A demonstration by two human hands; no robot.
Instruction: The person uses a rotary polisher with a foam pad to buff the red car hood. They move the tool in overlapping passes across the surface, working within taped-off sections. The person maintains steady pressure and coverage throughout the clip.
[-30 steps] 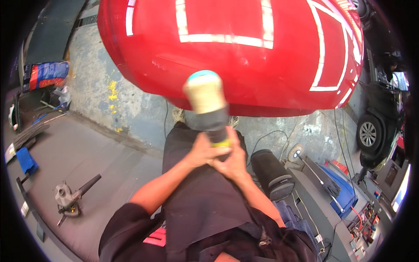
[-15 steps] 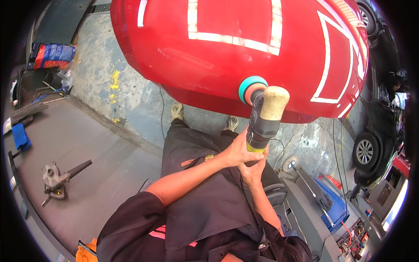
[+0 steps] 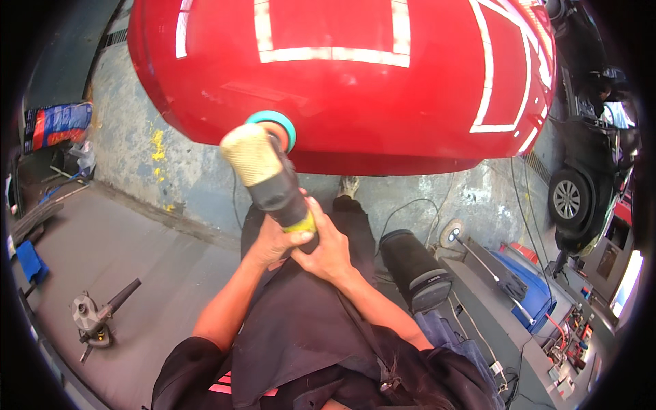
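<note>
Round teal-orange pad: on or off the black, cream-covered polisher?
On: the pad sits at the far end of the polisher, which the left hand and right hand grip. Spinning or not: cannot tell.

Polisher (image 3: 279, 195) with cream cover (image 3: 251, 154), gripped near yellow band (image 3: 301, 224) by left hand (image 3: 272, 243) and right hand (image 3: 330, 247). Teal-edged pad (image 3: 290, 130) at near part of glossy red car panel (image 3: 342, 102). Grey blower (image 3: 89, 318), left; black cylindrical speaker (image 3: 413, 270), right; dark car (image 3: 593, 188) beyond.
</note>
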